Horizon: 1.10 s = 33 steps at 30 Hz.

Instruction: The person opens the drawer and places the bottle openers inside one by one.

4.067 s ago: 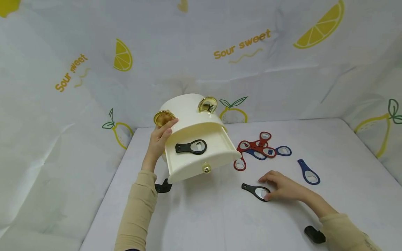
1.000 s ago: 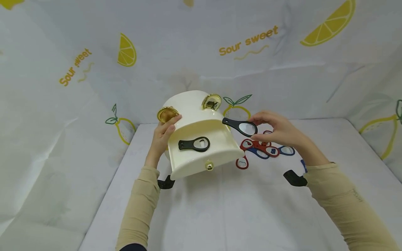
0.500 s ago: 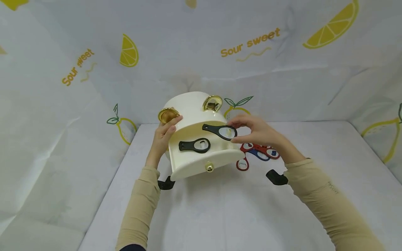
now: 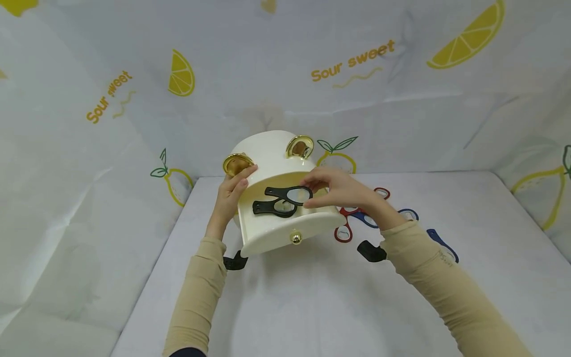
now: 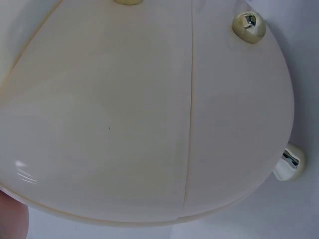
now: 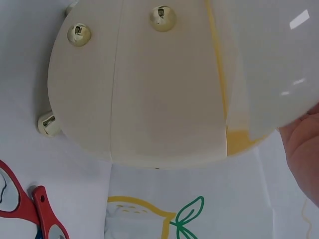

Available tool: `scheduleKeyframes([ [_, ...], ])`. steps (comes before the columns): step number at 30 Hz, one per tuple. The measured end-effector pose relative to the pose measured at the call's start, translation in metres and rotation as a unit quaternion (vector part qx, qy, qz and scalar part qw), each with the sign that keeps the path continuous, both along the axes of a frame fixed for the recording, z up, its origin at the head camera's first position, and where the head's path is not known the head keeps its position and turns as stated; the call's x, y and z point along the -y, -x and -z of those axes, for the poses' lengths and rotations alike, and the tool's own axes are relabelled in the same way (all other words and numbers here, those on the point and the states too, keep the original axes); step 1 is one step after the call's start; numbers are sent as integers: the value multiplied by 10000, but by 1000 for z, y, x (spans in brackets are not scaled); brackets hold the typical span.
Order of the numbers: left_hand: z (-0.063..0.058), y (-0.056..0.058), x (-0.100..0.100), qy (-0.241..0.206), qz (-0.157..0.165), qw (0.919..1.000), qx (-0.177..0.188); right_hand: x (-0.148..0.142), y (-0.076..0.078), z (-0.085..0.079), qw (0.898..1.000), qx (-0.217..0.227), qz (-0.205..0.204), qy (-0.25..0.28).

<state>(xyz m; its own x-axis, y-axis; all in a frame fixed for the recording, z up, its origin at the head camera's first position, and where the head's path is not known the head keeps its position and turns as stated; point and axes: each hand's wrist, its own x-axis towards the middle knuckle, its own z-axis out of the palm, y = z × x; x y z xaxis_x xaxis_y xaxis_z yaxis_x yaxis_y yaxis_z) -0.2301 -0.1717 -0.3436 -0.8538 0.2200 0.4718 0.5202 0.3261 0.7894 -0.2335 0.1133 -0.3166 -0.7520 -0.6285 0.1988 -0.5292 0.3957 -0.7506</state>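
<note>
A white storage box (image 4: pixel 272 151) with gold ears stands at the table's middle, its drawer (image 4: pixel 263 238) pulled out toward me by a gold knob's side. My left hand (image 4: pixel 229 193) holds the box's left side by the gold ear (image 4: pixel 236 163); only a bit of that hand (image 5: pixel 12 216) shows in the left wrist view. With thumb and fingers my right hand (image 4: pixel 332 188) pinches the round head of a black bottle opener (image 4: pixel 276 191) over the drawer. Below it, a second black bottle opener (image 4: pixel 263 207) lies inside, partly covered. In the right wrist view my right hand (image 6: pixel 304 149) is half hidden by the drawer front.
Right of the box several red (image 4: pixel 343 233) and blue bottle openers (image 4: pixel 408 214) lie in an overlapping pile, partly behind my right arm. Another blue bottle opener (image 4: pixel 441 244) lies farther right. A patterned white cloth (image 4: pixel 401 124) hangs behind the table.
My right hand has picked up the black bottle opener from the table and carried it up and left over the drawer, lowering it lately. My left hand stays on the box.
</note>
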Motion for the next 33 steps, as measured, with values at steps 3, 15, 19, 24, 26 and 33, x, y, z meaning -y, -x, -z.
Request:
scheduleKeyframes([
  [3, 2, -1, 1, 20, -28, 10000, 5, 7, 3, 2, 9999, 6, -113, -32],
  [15, 2, -2, 2, 61, -58, 9999, 108, 23, 1, 6, 9990, 228, -313, -215],
  [19, 1, -2, 1, 52, -8, 9999, 90, 27, 1, 7, 9981, 226, -293, -497],
  [24, 1, -1, 2, 50, 40, 10000, 24, 29, 3, 5, 9961, -23, -391, -789],
  [26, 2, 0, 2, 51, 32, 10000, 21, 30, 3, 4, 9954, -72, -458, -842],
  [33, 1, 0, 1, -4, 51, 10000, 35, 32, 2, 1, 9917, -388, -489, -1128],
])
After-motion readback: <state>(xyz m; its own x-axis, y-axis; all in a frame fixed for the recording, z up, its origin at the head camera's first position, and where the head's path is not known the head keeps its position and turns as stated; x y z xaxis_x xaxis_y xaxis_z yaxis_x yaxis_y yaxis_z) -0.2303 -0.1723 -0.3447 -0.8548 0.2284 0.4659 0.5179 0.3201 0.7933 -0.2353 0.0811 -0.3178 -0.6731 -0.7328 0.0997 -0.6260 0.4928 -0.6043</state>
